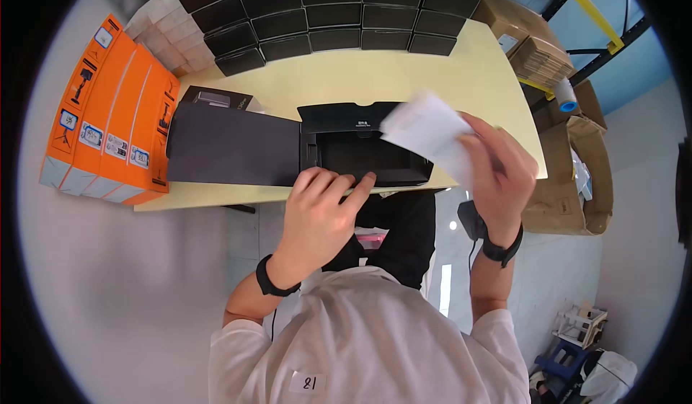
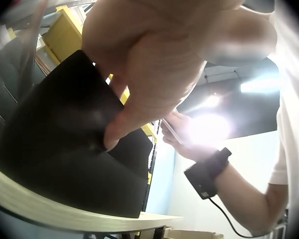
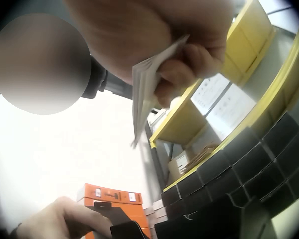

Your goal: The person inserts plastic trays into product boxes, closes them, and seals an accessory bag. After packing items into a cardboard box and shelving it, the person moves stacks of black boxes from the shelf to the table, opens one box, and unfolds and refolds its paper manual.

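An opened black cardboard box (image 1: pixel 382 175) lies near the table's front edge, its lid (image 1: pixel 234 144) folded out to the left and a flap standing at the back. My left hand (image 1: pixel 321 213) grips the box's front wall, fingers over the rim. In the left wrist view, the thumb (image 2: pixel 118 130) presses on the wall's outer face. Above the box's right end, my right hand (image 1: pixel 504 173) holds folded white paper leaflets (image 1: pixel 425 124). Their layered edges show in the right wrist view, where the leaflets (image 3: pixel 145 89) sit between the fingers and the palm.
Stacked black boxes (image 1: pixel 331 16) line the back of the table (image 1: pixel 490 80). Orange boxes (image 1: pixel 108 116) stand at the left, with a smaller black box (image 1: pixel 216 98) behind the lid. An open brown carton (image 1: pixel 569 202) stands right of the table.
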Motion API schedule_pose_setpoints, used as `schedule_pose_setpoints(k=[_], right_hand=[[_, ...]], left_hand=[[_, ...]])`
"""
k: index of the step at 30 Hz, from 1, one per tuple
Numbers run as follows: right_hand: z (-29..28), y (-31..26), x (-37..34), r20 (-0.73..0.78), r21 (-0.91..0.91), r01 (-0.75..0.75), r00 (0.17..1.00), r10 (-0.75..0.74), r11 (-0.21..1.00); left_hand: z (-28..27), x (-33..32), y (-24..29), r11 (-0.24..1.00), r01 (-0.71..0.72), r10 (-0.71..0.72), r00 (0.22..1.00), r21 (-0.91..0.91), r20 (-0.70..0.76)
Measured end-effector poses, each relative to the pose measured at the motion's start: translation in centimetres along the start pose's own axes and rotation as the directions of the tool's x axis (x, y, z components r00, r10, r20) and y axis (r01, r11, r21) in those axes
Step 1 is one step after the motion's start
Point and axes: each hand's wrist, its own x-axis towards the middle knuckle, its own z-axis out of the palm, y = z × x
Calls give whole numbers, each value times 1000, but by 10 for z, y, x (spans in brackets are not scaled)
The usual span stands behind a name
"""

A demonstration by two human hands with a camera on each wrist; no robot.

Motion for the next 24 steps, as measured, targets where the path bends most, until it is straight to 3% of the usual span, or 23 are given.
schedule_pose_setpoints(k=[1, 3, 4, 6, 7, 9, 14, 16, 17, 19, 24], right_hand=[[11, 2, 5, 4, 2, -8, 1000, 8, 1000], [30, 8, 15, 279, 189, -31, 960, -23, 982], [38, 12, 17, 279, 189, -35, 960, -20, 981], [51, 20, 21, 559, 136, 92, 815, -154, 986], [57, 21, 21, 558, 138, 94, 815, -156, 986], [67, 23, 20, 697, 98, 122, 700, -156, 988], [79, 26, 11, 722, 102, 139, 671, -169, 985], [74, 11, 9, 684, -131, 237, 725, -86, 963], [73, 11, 8, 684, -131, 237, 724, -85, 963], [71, 11, 7, 553, -182, 388, 800, -233, 903], [50, 23, 1, 645, -159, 360, 743, -180, 919]], left_hand=[[-1, -1, 2, 1000, 3, -3, 1000, -3, 8], [-3, 0, 6, 994, 14, -24, 996, -109, -88], [-8, 1, 8, 987, 46, -58, 996, -155, -73], [-4, 0, 4, 981, 28, -52, 992, -193, -118], [-3, -1, 2, 973, 12, -50, 985, -230, -164], [-7, 0, 2, 971, 7, -46, 986, -240, -159], [-11, -1, 5, 978, 18, -28, 999, -207, -43], [-11, -1, 6, 981, 27, -29, 1000, -190, -11], [-10, -1, 5, 984, 34, -37, 999, -177, -14], [-9, -2, 5, 985, 43, -46, 999, -165, -17], [-11, -2, 6, 985, 69, -66, 998, -159, 22]])
